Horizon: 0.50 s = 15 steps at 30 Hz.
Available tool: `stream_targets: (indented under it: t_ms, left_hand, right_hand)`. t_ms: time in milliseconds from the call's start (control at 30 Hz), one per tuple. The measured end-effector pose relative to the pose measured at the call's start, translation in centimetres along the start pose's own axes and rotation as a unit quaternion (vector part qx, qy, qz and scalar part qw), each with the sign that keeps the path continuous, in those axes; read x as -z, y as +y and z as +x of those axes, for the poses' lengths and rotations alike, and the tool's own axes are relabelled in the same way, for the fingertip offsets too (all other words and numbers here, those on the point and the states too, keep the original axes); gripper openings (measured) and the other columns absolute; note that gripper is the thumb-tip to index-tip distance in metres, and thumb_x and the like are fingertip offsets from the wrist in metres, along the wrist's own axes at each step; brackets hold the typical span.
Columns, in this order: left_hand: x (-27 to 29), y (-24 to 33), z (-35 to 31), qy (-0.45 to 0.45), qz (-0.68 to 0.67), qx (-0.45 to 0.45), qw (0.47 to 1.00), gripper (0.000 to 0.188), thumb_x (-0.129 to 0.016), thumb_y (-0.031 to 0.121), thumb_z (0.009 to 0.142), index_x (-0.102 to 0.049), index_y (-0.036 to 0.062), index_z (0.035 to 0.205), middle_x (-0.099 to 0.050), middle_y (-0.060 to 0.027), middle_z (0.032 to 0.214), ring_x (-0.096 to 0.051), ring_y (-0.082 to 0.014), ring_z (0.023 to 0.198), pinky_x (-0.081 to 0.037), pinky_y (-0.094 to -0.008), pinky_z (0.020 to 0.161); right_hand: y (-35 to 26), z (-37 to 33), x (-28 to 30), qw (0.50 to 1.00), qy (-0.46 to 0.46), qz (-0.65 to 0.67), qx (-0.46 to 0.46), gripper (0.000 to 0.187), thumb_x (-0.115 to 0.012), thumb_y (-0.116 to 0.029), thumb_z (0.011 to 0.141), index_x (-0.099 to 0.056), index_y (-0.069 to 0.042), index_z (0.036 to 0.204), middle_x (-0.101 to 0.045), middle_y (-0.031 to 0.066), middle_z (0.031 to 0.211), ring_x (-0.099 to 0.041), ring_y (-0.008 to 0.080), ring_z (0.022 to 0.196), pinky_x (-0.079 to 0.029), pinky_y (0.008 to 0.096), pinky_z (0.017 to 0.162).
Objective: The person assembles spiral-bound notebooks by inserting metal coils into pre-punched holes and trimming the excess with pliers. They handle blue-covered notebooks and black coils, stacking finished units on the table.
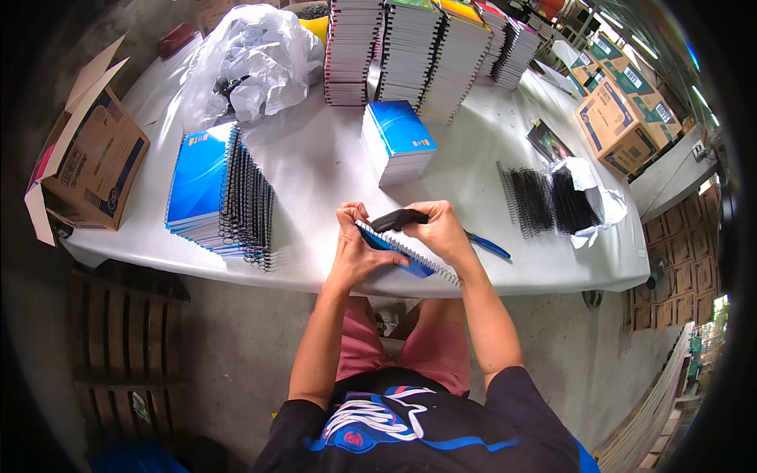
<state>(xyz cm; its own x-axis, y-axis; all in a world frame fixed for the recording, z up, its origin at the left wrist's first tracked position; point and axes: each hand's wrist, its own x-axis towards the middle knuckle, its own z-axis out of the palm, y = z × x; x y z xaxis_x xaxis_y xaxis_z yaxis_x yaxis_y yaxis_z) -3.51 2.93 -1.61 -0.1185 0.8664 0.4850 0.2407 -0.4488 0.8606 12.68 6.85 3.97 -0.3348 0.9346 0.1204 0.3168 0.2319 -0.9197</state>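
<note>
Two hands busy: the left hand [355, 251] pinches a blue notebook [419, 269] beneath its thumb, apparently steadying the coil [436, 266]; the right hand's [444, 230] fingers clasp a black object [400, 219] above. Blue pliers [490, 245] wait beside those fingers, seemingly handy.

Left grip [357, 254] on notebook [419, 270], right grip [443, 232] on black object [397, 220]

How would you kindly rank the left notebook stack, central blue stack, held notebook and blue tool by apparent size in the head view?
Largest first:
Left notebook stack
Central blue stack
Held notebook
Blue tool
</note>
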Motion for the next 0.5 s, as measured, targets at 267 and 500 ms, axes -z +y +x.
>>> stream_targets:
  t_ms: [267, 500]
  left_hand:
    - [1.8, 1.0, -1.0, -0.003, -0.265, 0.204, 0.942, 0.021, -0.069, 0.010, 0.082, -0.055, 0.0039, 0.096, -0.055, 0.0015, 0.085, -0.050, -0.0053, 0.075, -0.041, -0.0194, 0.068]
    - [-0.1, 4.0, -1.1, 0.144, -0.273, 0.076, 0.948, 0.018, -0.072, -0.002, 0.075, -0.058, 0.0020, 0.086, -0.062, -0.0067, 0.090, -0.057, -0.0106, 0.080, -0.046, -0.0230, 0.071]
  right_hand:
    - [3.8, -6.6, 8.5, 0.903, 0.132, -0.399, -0.087, 0.070, -0.069, -0.038, 0.076, -0.043, -0.010, 0.134, -0.042, 0.0164, 0.136, -0.039, 0.0341, 0.125, -0.031, 0.0470, 0.103]
    - [5.7, -12.5, 5.4, 0.878, 0.207, -0.432, -0.008, 0.044, -0.049, -0.031, 0.092, -0.047, -0.009, 0.130, -0.048, 0.0141, 0.117, -0.048, 0.0311, 0.106, -0.037, 0.0453, 0.092]
